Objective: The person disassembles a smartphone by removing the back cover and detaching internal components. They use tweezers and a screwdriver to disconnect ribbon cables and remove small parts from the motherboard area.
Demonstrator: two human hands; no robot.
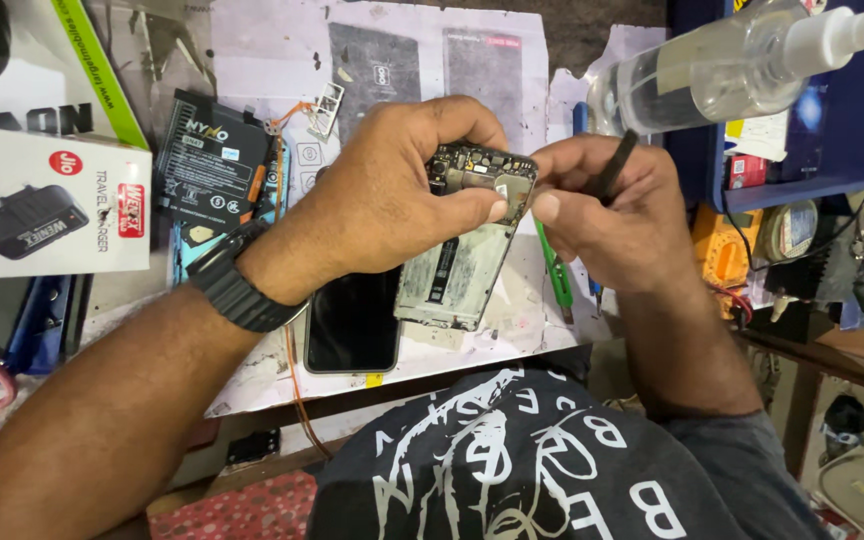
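An opened phone chassis [467, 240] is held up mid-frame, gripped at its top end by the left hand [402, 195], with the right hand [617, 210] pinched on from 3 o'clock, a black tool [614, 165] tucked in it. A dark phone screen [354, 320] is laid flat just below, a black battery [214, 160] off at 10 o'clock.

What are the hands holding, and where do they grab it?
Both hands grip an opened phone at its top end: the left hand wraps the upper left corner, the right hand pinches the upper right corner. The right hand also holds a thin black tool.
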